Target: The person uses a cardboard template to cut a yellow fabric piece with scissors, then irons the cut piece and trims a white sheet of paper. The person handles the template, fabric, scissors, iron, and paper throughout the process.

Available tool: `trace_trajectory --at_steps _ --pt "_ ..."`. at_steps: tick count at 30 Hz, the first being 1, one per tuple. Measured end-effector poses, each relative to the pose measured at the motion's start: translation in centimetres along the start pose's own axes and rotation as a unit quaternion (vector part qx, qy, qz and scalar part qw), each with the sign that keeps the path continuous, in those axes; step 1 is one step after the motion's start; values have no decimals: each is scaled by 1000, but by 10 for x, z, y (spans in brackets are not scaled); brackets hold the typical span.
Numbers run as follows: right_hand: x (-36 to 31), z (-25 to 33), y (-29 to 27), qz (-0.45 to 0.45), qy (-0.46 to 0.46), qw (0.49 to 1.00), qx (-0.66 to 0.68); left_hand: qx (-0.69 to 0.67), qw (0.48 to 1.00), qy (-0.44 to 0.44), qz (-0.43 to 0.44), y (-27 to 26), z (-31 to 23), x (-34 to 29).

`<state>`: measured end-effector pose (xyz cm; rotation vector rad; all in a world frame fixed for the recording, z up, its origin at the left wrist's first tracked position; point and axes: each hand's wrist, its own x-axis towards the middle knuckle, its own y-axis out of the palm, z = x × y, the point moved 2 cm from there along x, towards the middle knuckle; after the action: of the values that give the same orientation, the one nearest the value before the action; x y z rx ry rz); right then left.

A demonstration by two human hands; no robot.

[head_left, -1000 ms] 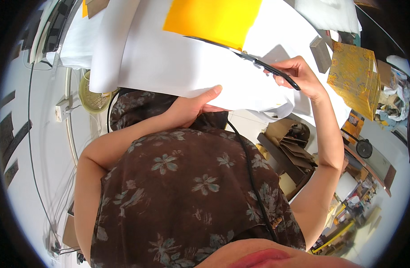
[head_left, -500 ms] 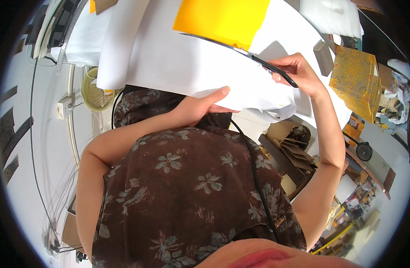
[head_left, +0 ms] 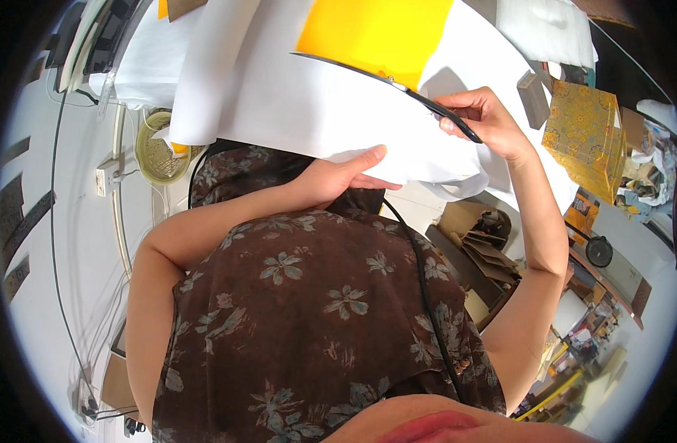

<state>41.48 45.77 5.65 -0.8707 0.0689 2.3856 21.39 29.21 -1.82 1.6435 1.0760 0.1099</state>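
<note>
Long scissors [head_left: 419, 97] with black handles are in my right hand [head_left: 495, 127], its fingers closed round the handle end. Their dark, slim blades point left along the near edge of a bright yellow sheet [head_left: 379, 33], over white paper [head_left: 301, 111]. The blades look closed together. My left hand [head_left: 346, 173] pinches the near edge of the white paper, thumb on top and the other fingers partly hidden beneath it. At the left the white paper curls up into a roll [head_left: 205, 81].
A grey block [head_left: 532, 100] stands at the paper's right, beside a gold patterned box [head_left: 582, 133]. White foam wrap [head_left: 545, 33] lies at the far right. Below the table are a green basket [head_left: 161, 166] at left and cardboard pieces [head_left: 478, 240] at right. A black cable [head_left: 412, 258] hangs down my front.
The scissors' handles have come closer together in my right hand. My left hand keeps its pinch on the paper's edge. The view has shifted slightly.
</note>
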Motion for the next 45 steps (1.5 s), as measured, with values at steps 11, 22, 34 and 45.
trace_trajectory --at_steps 11,22,34,45 --pt "-13 13 -13 -23 -12 998 -58 9 997 -78 -29 4 1 1" --pt "-106 16 59 -229 37 973 6 379 923 18 67 -26 -77 -110" --pt "-100 13 122 -275 74 956 67 709 511 403 -273 -77 -170 -82" --pt "-54 63 18 -122 70 988 -70 638 625 323 -314 -84 -172 -88"
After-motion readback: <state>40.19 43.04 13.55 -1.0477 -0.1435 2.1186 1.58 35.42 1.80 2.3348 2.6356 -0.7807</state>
